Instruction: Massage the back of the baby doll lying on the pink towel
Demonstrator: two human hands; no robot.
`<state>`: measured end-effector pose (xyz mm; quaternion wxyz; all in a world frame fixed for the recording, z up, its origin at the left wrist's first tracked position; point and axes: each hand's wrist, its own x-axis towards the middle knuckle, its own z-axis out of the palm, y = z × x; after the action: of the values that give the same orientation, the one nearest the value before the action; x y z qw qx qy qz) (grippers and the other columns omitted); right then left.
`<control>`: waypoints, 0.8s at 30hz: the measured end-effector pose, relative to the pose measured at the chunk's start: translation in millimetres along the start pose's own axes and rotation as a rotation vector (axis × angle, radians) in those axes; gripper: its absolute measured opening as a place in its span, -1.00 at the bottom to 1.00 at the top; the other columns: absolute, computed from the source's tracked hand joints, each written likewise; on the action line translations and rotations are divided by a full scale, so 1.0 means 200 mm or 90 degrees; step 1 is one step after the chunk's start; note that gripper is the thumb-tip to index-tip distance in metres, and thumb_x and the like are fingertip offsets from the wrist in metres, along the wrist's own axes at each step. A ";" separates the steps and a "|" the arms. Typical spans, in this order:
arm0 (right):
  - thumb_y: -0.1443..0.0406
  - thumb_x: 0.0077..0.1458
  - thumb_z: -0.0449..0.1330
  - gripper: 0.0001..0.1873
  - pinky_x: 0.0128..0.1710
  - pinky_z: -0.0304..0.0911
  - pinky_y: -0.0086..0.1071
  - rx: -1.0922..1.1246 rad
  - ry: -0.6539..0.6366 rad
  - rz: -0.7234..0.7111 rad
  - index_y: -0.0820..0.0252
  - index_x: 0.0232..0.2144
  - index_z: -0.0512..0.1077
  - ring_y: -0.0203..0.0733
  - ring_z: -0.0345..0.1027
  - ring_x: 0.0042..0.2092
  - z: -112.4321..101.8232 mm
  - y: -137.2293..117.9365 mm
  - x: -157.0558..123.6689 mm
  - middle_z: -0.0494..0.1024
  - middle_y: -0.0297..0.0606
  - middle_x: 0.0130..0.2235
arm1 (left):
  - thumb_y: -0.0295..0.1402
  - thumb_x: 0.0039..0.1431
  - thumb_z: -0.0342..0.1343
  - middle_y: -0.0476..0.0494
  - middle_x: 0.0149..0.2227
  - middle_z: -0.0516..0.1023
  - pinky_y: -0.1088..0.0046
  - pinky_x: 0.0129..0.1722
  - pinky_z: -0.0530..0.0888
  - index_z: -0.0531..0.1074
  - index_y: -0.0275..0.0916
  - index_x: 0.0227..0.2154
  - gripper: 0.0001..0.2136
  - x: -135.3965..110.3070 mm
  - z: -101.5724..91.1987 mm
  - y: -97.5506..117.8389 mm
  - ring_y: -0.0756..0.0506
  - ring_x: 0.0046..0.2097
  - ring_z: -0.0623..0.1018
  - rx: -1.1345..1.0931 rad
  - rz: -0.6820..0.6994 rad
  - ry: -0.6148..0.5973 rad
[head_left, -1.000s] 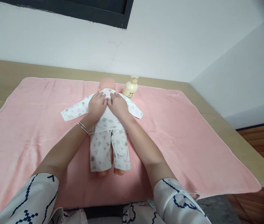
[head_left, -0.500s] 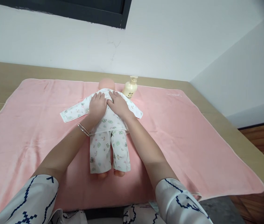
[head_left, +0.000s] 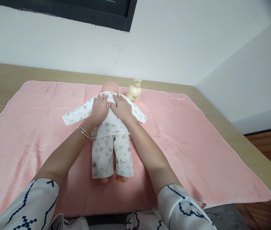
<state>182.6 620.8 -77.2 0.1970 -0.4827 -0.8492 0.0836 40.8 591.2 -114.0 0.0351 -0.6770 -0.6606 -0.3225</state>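
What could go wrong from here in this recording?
The pump bottle stands close to the right hand, so a sideways sweep might tip it. The left hand also lies on the doll's shirt; sliding either hand could bunch it. The bangle sits near the shirt's hem and might snag.

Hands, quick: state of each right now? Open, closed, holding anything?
Left hand: open, palm down on the doll's shirt, gripping nothing.
Right hand: open, palm down on the same shirt, gripping nothing.
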 end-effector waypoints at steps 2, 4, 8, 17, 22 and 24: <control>0.15 0.28 -0.03 -0.43 0.27 0.12 0.00 -0.016 0.018 -0.008 0.19 0.27 0.23 0.08 0.07 0.34 0.00 0.00 0.00 0.24 -0.08 0.32 | -0.37 0.35 -0.17 -0.37 0.26 0.35 -0.05 0.32 0.18 0.33 -0.35 0.17 -0.60 0.00 -0.02 0.01 -0.31 0.32 0.28 0.002 0.022 -0.020; 0.15 0.28 -0.03 -0.51 0.14 0.27 -0.01 -0.046 0.034 -0.006 0.15 0.18 0.32 0.10 0.23 0.24 -0.02 -0.03 -0.02 0.37 -0.09 0.23 | -0.40 0.34 -0.15 -0.34 0.22 0.40 0.05 0.30 0.24 0.39 -0.32 0.12 -0.63 -0.01 -0.05 0.04 -0.28 0.28 0.34 0.015 0.019 -0.021; 0.16 0.32 -0.10 -0.61 -0.11 0.38 -0.08 -0.100 0.036 0.027 0.20 -0.05 0.44 0.12 0.42 -0.03 -0.05 -0.11 -0.07 0.54 -0.03 -0.06 | -0.45 0.32 -0.12 -0.36 0.17 0.45 0.10 0.18 0.40 0.46 -0.32 0.01 -0.68 -0.03 -0.11 0.14 -0.30 0.21 0.42 0.062 -0.033 -0.047; 0.24 0.29 -0.04 -0.41 0.33 -0.03 0.00 -0.002 0.000 -0.024 0.45 0.28 0.18 0.15 0.01 0.35 0.01 -0.01 0.01 0.23 0.11 0.30 | -0.37 0.34 -0.21 -0.40 0.28 0.30 -0.01 0.35 0.14 0.28 -0.42 0.20 -0.55 0.01 -0.02 0.01 -0.32 0.34 0.24 0.011 0.001 -0.036; 0.21 0.30 -0.03 -0.38 0.39 -0.16 -0.05 0.034 -0.019 -0.066 0.36 0.34 0.11 0.08 -0.10 0.41 0.03 0.06 0.05 0.12 0.05 0.36 | -0.33 0.34 -0.20 -0.36 0.31 0.27 -0.05 0.36 0.10 0.26 -0.36 0.23 -0.54 0.03 0.00 -0.02 -0.32 0.37 0.20 0.005 -0.004 -0.045; 0.22 0.30 -0.02 -0.38 0.38 -0.14 -0.04 0.031 -0.021 -0.063 0.33 0.34 0.12 0.08 -0.09 0.41 0.02 0.05 0.04 0.12 0.03 0.36 | -0.34 0.33 -0.21 -0.35 0.27 0.32 -0.04 0.34 0.16 0.31 -0.35 0.19 -0.55 0.02 -0.01 0.00 -0.31 0.34 0.25 0.012 0.011 -0.033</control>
<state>184.4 632.9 -81.6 0.1985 -0.4336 -0.8731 0.1019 39.7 594.0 -109.5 0.0267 -0.6903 -0.6586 -0.2983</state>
